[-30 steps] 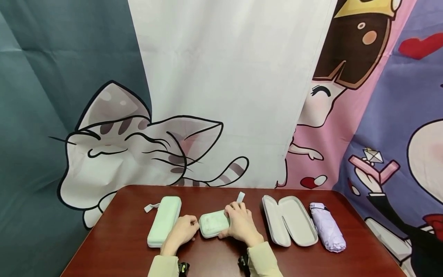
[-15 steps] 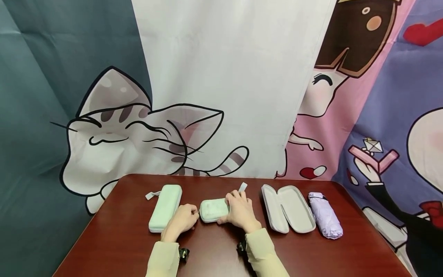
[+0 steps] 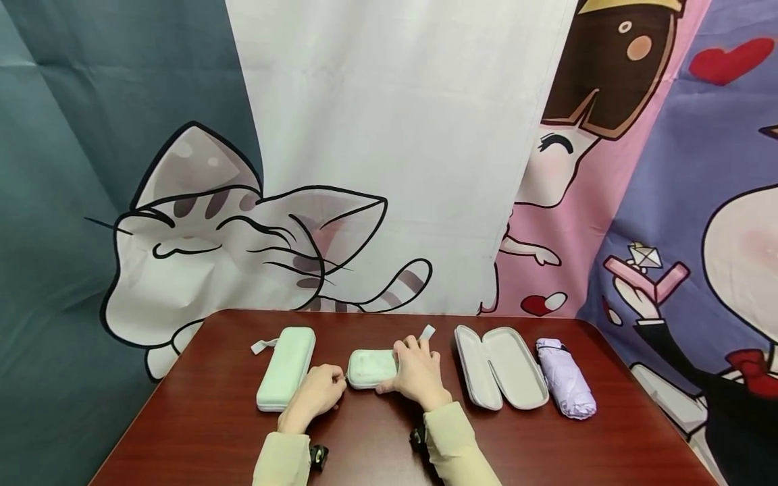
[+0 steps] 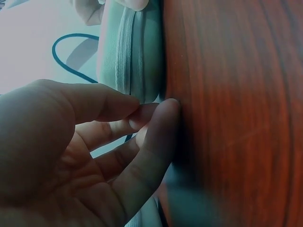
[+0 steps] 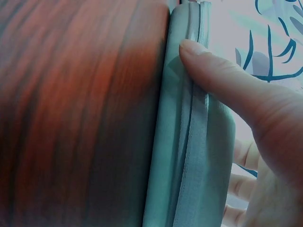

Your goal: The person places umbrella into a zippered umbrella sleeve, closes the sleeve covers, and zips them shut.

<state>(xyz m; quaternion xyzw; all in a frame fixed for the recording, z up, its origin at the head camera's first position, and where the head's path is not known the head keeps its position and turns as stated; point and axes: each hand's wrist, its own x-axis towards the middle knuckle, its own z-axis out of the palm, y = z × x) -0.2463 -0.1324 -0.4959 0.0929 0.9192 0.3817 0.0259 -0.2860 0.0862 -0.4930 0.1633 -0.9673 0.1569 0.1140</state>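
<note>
A small mint-green zippered case (image 3: 369,369) lies on the table, a little left of the middle. My right hand (image 3: 416,371) grips its right part, and in the right wrist view the thumb (image 5: 213,71) presses on the side by the zipper (image 5: 189,127). At the case's left end my left hand (image 3: 319,391) has thumb and fingers pinched together. The left wrist view shows those fingertips right at the end of the zipper band (image 4: 125,52); the zipper pull they pinch is mostly hidden.
On the brown table (image 3: 365,445), a longer mint-green case (image 3: 287,368) with a white strap stands just left of my left hand. An open pale-grey case (image 3: 501,368) lies to the right, beside a folded lilac umbrella (image 3: 565,378). A printed curtain (image 3: 389,135) hangs behind.
The head view has tilted and shifted slightly. Both hands keep their places on the small case, and I see no clear movement of the other things.
</note>
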